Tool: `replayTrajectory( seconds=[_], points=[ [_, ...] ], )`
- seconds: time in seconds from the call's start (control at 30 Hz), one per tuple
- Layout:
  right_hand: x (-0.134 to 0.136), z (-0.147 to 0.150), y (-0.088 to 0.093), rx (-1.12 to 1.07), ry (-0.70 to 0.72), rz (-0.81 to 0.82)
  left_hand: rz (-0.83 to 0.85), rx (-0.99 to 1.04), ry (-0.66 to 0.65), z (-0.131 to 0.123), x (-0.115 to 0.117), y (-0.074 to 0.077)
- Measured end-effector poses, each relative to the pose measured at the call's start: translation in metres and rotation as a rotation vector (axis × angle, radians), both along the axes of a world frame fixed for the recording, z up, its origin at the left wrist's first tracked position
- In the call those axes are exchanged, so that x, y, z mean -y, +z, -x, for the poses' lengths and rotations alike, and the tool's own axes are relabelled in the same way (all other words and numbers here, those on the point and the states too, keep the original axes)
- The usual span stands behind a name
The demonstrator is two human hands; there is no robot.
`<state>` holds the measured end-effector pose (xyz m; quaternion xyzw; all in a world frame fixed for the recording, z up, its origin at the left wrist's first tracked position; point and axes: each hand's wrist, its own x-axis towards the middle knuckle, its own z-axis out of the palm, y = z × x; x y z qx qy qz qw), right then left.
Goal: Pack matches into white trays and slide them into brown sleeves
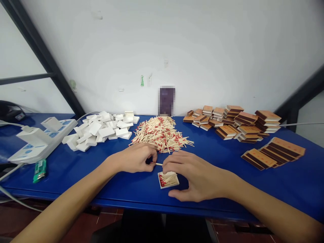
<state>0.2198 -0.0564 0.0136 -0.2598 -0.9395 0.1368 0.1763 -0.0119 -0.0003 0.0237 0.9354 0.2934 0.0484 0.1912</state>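
My left hand (139,157) pinches a matchstick (159,164) between thumb and finger, in front of the big heap of red-tipped matches (162,133). The stick's far end reaches toward the fingers of my right hand (193,175). That hand is spread, thumb apart from the fingers, arched beside and partly over a small white matchbox tray (169,187). Inside the tray lie several matches (167,180), most red heads toward the left. My right fingers hide part of the tray's back edge; whether they touch the tray or the stick I cannot tell.
White empty trays (101,130) are heaped at the back left. Stacked brown matchbox sleeves (235,121) stand at the right, with more sleeves (274,153) nearer. A white power strip (40,141) with plugs and a green lighter-like item (39,170) lie left on the blue table (106,192).
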Motion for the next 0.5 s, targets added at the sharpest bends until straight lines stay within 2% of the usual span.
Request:
replayTrajectory(
  seconds=[0.2, 0.5],
  points=[
    [-0.0033, -0.0013, -0.0005, 0.071, -0.049, 0.124, -0.018, -0.045, -0.001, 0.0041, -0.0002, -0.0003],
    [-0.0077, -0.0023, -0.0021, 0.063, -0.057, 0.17, -0.006, -0.044, 0.006, 0.0041, 0.0006, 0.0024]
  ],
)
